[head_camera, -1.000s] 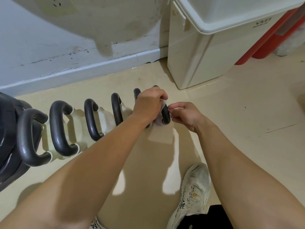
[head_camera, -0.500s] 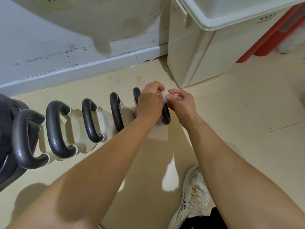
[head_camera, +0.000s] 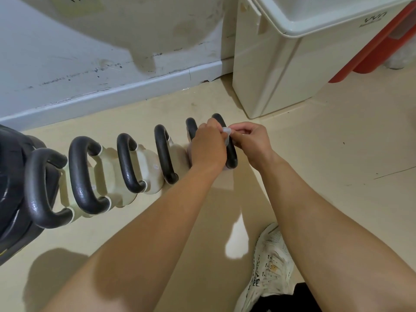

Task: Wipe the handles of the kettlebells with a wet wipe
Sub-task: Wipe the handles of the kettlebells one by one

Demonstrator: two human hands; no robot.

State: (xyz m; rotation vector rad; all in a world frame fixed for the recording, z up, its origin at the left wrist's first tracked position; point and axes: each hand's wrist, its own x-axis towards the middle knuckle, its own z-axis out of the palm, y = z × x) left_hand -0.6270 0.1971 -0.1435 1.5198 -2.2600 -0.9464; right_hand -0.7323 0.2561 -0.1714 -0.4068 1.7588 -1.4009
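Observation:
Several cream kettlebells with black handles stand in a row on the floor, from the big one (head_camera: 87, 176) at the left to the smallest at the right. My left hand (head_camera: 208, 146) and my right hand (head_camera: 251, 140) meet over the rightmost handle (head_camera: 230, 154). Both pinch a small white wet wipe (head_camera: 226, 132) that lies against the upper part of that handle. My left hand hides the body of this kettlebell and part of the neighbouring handle (head_camera: 191, 129).
A cream plastic bin (head_camera: 276, 70) stands just behind the row at the right, with a red object (head_camera: 373, 46) behind it. The grey wall skirting (head_camera: 112, 93) runs along the back. Dark weight plates (head_camera: 11, 188) sit far left. My white shoe (head_camera: 270, 264) is near the bottom.
Both hands have slid up the rightmost handle towards its top, with the wipe held between them. The kettlebells have not moved.

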